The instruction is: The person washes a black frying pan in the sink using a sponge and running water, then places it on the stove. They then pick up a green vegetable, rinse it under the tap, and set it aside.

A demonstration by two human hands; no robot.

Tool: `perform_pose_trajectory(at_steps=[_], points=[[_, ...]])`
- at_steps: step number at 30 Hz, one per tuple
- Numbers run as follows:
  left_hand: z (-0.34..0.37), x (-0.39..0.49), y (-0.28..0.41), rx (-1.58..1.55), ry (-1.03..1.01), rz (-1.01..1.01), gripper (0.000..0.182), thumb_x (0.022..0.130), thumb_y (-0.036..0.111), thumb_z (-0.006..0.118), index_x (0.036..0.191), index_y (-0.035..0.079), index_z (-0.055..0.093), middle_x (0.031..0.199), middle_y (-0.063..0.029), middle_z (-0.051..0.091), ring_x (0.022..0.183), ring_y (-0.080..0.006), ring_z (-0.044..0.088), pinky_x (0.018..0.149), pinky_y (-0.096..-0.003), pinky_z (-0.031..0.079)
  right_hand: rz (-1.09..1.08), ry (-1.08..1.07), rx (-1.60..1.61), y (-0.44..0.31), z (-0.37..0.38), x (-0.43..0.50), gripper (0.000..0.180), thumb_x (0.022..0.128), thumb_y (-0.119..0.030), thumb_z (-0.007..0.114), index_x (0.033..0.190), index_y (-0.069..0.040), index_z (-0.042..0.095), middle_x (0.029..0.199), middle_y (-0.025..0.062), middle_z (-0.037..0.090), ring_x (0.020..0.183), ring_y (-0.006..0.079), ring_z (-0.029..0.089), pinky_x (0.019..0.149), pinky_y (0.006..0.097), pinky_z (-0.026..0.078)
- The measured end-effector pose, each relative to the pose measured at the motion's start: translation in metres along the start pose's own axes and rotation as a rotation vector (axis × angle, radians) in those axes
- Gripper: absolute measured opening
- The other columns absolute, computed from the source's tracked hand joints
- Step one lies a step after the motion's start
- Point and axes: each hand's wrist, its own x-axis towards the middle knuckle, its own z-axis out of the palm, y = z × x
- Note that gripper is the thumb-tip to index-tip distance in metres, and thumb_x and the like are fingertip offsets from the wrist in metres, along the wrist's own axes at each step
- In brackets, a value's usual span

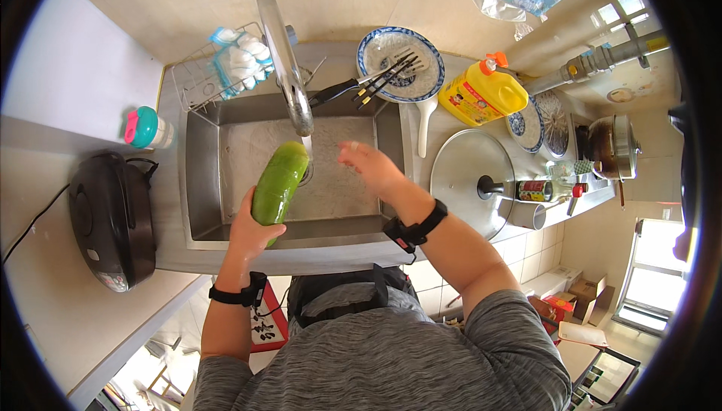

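Note:
My left hand [252, 230] grips the lower end of a long green gourd [280, 182], its skin wet and shiny. The gourd is tilted over the stainless steel sink [344, 202], its pale upper end right beside the water stream [307, 146]. That water runs from the chrome faucet [286, 67] above. Over the right half of the basin, my right hand [369, 169] holds nothing; its fingers are apart and point toward the stream. The drain [306, 175] is partly hidden behind the gourd.
Behind the sink, a blue-rimmed plate [372, 47] carries a fork-like turner and chopsticks. A yellow detergent jug [479, 95], white spoon [426, 129] and glass lid [459, 185] lie to the right. A wire rack [189, 81] with cloths and a black rice cooker [113, 222] stand left.

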Motion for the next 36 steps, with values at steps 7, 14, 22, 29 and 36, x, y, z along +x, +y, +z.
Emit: perform_pose_trajectory(at_steps=[7, 14, 22, 29, 36], points=[[-0.018, -0.011, -0.008, -0.797, -0.248, -0.254, 0.058, 0.076, 0.014, 0.070, 0.129, 0.002, 0.048, 0.111, -0.0115, 0.060, 0.097, -0.0223, 0.061, 0.083, -0.0368, 0.051, -0.085, -0.006, 0.501, -0.090, -0.011, 0.011, 0.069, 0.098, -0.050, 0.042, 0.141, 0.003, 0.035, 0.134, 0.0204, 0.048, 0.125, 0.0269, 0.047, 0.106, 0.0366, 0.037], [-0.015, -0.016, -0.015, -0.973, -0.428, -0.274, 0.055, 0.081, 0.026, 0.065, 0.126, 0.000, 0.050, 0.106, -0.0170, 0.062, 0.088, -0.0279, 0.064, 0.079, -0.0403, 0.054, -0.049, 0.185, 0.605, -0.128, -0.006, 0.079, 0.083, 0.094, -0.050, 0.052, 0.145, 0.009, 0.022, 0.145, 0.0277, 0.032, 0.133, 0.0322, 0.039, 0.111, 0.0382, 0.031], [-0.022, -0.026, -0.021, -0.971, -0.382, -0.249, 0.059, 0.079, 0.021, 0.065, 0.131, 0.001, 0.046, 0.111, -0.0147, 0.060, 0.093, -0.0262, 0.062, 0.081, -0.0392, 0.053, -0.335, 0.447, 0.599, -0.110, 0.001, 0.083, 0.037, 0.093, -0.034, 0.060, 0.106, 0.000, 0.059, 0.079, -0.0005, 0.055, 0.066, 0.0092, 0.044, 0.063, 0.0247, 0.038], [-0.008, -0.021, -0.025, -1.012, -0.374, -0.276, 0.059, 0.079, 0.018, 0.066, 0.132, 0.001, 0.045, 0.114, -0.0148, 0.059, 0.098, -0.0266, 0.061, 0.084, -0.0420, 0.053, -0.040, 0.226, -0.002, 0.004, 0.046, 0.031, 0.030, 0.095, -0.027, 0.056, 0.115, -0.006, 0.061, 0.092, 0.0018, 0.064, 0.084, 0.0111, 0.059, 0.077, 0.0247, 0.046], [0.013, -0.013, -0.019, -0.922, -0.385, -0.299, 0.060, 0.079, 0.019, 0.066, 0.132, 0.001, 0.045, 0.113, -0.0166, 0.059, 0.098, -0.0279, 0.061, 0.085, -0.0426, 0.053, 0.248, -0.164, 0.619, 0.036, 0.042, 0.054, 0.052, 0.091, -0.023, 0.051, 0.140, -0.009, 0.040, 0.115, 0.0079, 0.057, 0.100, 0.0204, 0.059, 0.093, 0.0370, 0.046]])
